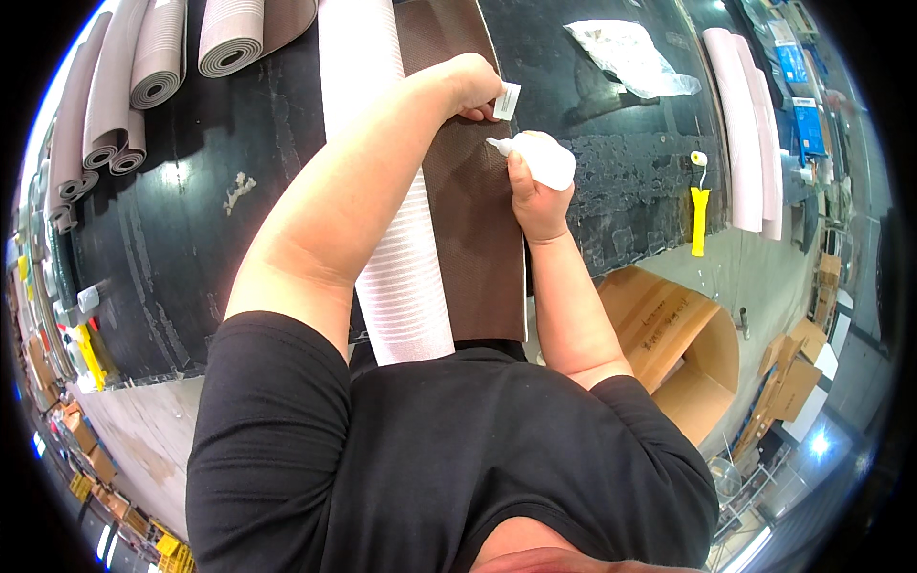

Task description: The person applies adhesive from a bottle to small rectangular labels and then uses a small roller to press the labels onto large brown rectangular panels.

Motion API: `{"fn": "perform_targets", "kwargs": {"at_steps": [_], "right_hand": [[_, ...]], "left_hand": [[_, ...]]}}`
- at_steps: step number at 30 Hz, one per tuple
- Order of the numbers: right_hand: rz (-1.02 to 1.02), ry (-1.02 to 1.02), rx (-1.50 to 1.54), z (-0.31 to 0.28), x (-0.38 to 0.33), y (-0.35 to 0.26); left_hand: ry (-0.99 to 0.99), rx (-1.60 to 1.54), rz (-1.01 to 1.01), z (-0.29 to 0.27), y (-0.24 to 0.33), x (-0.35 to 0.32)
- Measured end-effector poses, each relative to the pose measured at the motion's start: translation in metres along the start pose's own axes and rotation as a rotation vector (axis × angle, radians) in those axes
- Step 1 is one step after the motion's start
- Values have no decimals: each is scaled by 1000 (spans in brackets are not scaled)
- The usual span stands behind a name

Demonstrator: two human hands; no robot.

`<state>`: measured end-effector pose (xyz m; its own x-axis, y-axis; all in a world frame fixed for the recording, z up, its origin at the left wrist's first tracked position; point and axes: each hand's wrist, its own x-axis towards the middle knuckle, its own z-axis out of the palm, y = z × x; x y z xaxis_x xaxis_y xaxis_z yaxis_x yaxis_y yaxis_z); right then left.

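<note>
My left hand (472,84) reaches across the mat and pinches a small white label (509,100) at the brown mat's right edge. My right hand (541,206) is wrapped round a white squeeze bottle (546,162), tilted with its thin nozzle pointing left, just below the label. Under both hands lies the brown textured mat (473,239). Along its left side runs a pale striped roll (406,277), partly covered by my left forearm. Whether anything comes out of the nozzle is too small to tell.
Several rolled mats (158,57) lie at the far left of the black table (239,143). To the right are a clear plastic bag (635,59), a yellow-handled roller (699,215) and pale pink rolls (740,134). An open cardboard box (669,334) stands beside my right arm, below the table.
</note>
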<state>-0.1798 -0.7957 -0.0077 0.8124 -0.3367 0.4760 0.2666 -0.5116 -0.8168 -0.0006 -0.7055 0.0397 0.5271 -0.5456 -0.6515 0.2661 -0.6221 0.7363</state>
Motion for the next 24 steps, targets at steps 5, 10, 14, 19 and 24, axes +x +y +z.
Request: {"fn": "perform_targets", "kwargs": {"at_steps": [5,10,14,19,24], "right_hand": [[13,-5,12,2,-4,2],[20,-11,-5,1,-5,5],[42,-1,-2,0,-6,8],[48,2,-9,-1,-7,10],[51,34,-14,0,-8,12]], "left_hand": [[12,7,-7,0,0,1],[1,4,-2,1,-1,3],[2,4,-9,1,0,1],[26,5,-6,1,1,-3],[27,4,-2,2,3,-5]]}}
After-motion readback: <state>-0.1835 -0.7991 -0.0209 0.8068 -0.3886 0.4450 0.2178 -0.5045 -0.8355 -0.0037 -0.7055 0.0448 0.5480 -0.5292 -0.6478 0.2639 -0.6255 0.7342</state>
